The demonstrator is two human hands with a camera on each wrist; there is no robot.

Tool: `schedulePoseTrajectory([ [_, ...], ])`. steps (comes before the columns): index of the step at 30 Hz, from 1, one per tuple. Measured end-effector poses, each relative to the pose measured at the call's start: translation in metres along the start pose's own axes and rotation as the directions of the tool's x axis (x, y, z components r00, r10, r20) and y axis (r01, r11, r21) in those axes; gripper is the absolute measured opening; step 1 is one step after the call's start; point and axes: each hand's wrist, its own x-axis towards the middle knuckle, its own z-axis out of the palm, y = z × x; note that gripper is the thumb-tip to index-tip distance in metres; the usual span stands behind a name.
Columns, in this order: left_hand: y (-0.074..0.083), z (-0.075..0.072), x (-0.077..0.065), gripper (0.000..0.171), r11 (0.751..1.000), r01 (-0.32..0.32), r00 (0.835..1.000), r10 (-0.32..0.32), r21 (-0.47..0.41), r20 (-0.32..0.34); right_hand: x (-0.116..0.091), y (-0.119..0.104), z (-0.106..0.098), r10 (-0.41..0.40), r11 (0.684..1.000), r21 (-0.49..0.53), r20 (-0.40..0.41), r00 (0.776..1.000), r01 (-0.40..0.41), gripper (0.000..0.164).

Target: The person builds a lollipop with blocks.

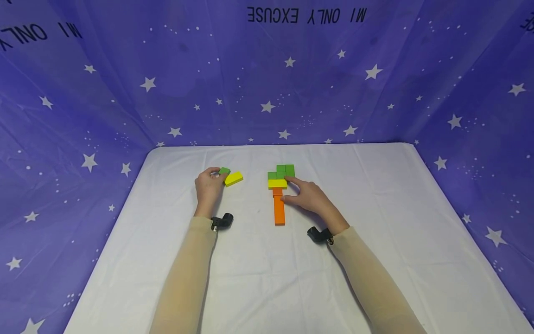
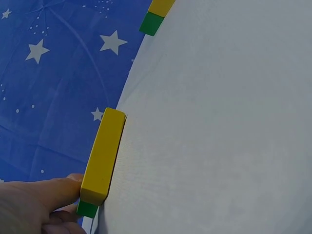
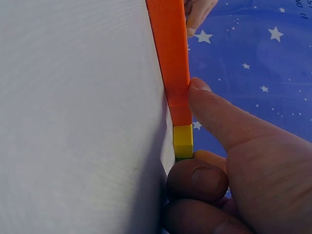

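My left hand [image 1: 208, 186] pinches a small green block [image 1: 225, 171] at the left of the table. Right beside it lies a loose yellow block [image 1: 234, 178], which in the left wrist view partly hides the green one. Near the middle, blocks lie together in a flat figure: several green blocks [image 1: 289, 170] at the far end, a yellow block [image 1: 277, 184] below them, then a short orange block [image 1: 277, 192] and a long orange block [image 1: 279, 211]. My right hand [image 1: 312, 197] rests at the figure's right side, thumb against the orange, a fingertip by the green and yellow.
A white cloth [image 1: 258, 278] covers the table, and a purple starred curtain [image 1: 267, 69] stands behind and at both sides. Black wrist cameras [image 1: 222, 221] sit at the ends of both beige sleeves [image 1: 183, 273].
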Motion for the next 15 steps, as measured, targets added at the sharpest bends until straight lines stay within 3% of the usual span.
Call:
schedulePoseTrajectory([
  [15, 0.0001, -0.0009, 0.0, 0.044, 1.0, 0.017, 0.999, -0.018, -0.009, -0.026, 0.0, 0.0031, 0.0, -0.019, 1.0, -0.002, -0.005, 1.0, 0.019, 0.082],
])
